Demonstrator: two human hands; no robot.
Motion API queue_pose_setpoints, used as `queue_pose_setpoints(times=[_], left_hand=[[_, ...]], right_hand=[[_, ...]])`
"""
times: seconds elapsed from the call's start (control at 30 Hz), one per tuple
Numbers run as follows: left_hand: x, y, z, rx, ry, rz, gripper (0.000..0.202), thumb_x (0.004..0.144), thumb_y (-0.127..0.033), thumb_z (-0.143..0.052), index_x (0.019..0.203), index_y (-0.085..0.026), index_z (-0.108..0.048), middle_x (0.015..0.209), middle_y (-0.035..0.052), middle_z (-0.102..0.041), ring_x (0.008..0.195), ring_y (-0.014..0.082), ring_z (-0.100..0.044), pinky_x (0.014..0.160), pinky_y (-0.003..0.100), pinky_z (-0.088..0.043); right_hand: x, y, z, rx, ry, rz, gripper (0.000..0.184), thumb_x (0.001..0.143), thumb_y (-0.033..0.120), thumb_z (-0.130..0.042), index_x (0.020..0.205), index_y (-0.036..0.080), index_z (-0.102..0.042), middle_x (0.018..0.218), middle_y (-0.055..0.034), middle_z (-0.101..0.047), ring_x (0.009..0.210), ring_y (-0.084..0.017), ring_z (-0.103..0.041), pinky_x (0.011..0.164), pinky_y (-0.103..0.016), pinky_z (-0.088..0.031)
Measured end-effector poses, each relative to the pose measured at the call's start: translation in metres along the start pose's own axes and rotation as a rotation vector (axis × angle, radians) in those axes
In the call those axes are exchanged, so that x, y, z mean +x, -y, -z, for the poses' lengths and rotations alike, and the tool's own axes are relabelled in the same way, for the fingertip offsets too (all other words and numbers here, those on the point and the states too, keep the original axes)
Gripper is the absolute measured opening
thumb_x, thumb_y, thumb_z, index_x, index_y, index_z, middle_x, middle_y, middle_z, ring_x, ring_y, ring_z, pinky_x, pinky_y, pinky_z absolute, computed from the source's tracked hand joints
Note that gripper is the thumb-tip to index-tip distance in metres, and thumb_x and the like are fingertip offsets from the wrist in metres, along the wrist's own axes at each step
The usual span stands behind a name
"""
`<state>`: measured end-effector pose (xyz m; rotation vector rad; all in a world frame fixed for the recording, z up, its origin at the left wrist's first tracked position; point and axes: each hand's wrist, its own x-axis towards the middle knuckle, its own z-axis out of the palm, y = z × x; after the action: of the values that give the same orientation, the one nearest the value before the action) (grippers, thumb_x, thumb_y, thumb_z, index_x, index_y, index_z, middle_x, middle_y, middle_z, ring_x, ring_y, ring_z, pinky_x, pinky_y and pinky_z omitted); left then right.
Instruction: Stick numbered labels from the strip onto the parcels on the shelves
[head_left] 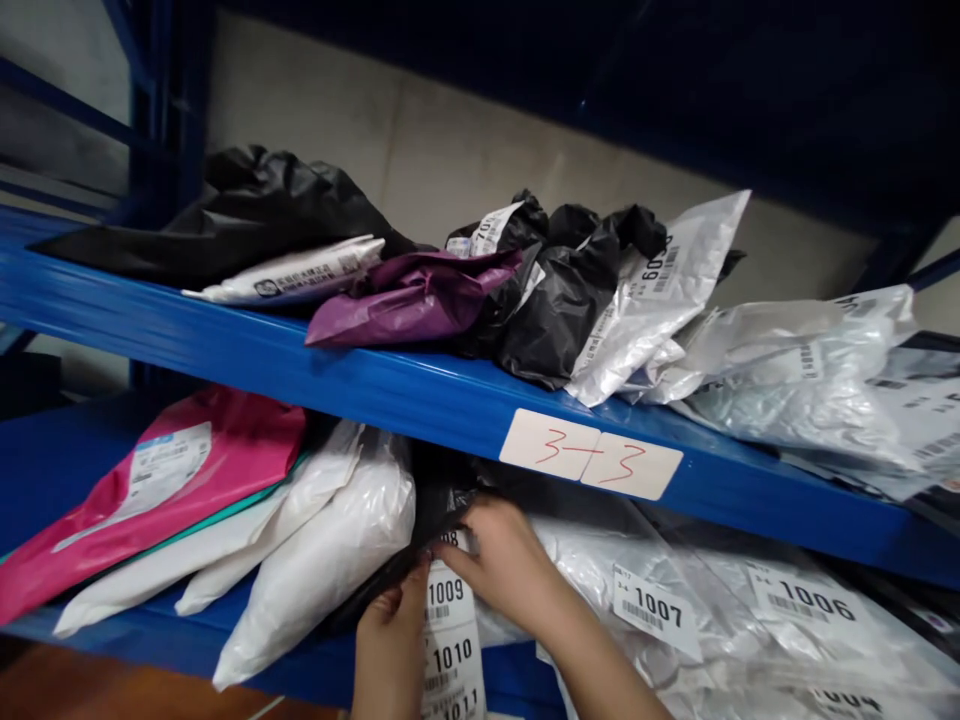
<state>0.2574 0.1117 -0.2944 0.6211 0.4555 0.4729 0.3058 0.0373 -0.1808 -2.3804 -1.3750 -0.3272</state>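
Note:
Both my hands are close together in front of a black plastic bag [442, 488] on the lower shelf. Between them hangs a strip of white barcode labels [451, 655], printed 1009, 1010 and 1011, with a partly covered label above. My left hand [394, 625] is closed at the strip's left edge, its fingertips partly hidden. My right hand [499, 555] pinches near the top of the strip, thumb over the covered label and fingers against the black bag. Just left of my hands lies a puffy white bag [337, 545].
A blue shelf beam [420, 400] with a 3-3 sign [591, 453] crosses above my hands. Black, purple [420, 300] and white parcels lie on it. Below, a pink bag [247, 440] lies left; clear bags labelled 1007 [657, 608] and 1006 [802, 600] lie right.

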Motion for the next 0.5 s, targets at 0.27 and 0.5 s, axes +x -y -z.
queue_pose_setpoints(times=[0.27,0.5], left_hand=[[-0.008,-0.016,-0.004,-0.092,0.068,0.292,0.012,0.072,-0.009,-0.071,0.084,-0.008,-0.069,0.062,0.0097,-0.071,0.06,0.0238,-0.069,0.067,0.033,-0.057],[-0.001,-0.011,0.0,-0.014,0.053,0.373,0.025,0.075,-0.028,-0.075,0.087,-0.006,-0.069,0.062,0.011,-0.071,0.053,0.0235,-0.066,0.055,0.033,-0.054]], right_hand=[[0.002,0.01,-0.003,-0.065,0.015,-0.16,0.017,0.076,0.003,-0.064,0.083,0.016,-0.073,0.086,-0.0082,-0.072,0.085,-0.027,-0.066,0.076,-0.034,-0.046],[0.002,0.009,-0.004,-0.019,0.073,-0.217,0.022,0.072,0.003,-0.069,0.087,0.018,-0.074,0.098,-0.0076,-0.072,0.098,-0.029,-0.064,0.084,-0.036,-0.048]])
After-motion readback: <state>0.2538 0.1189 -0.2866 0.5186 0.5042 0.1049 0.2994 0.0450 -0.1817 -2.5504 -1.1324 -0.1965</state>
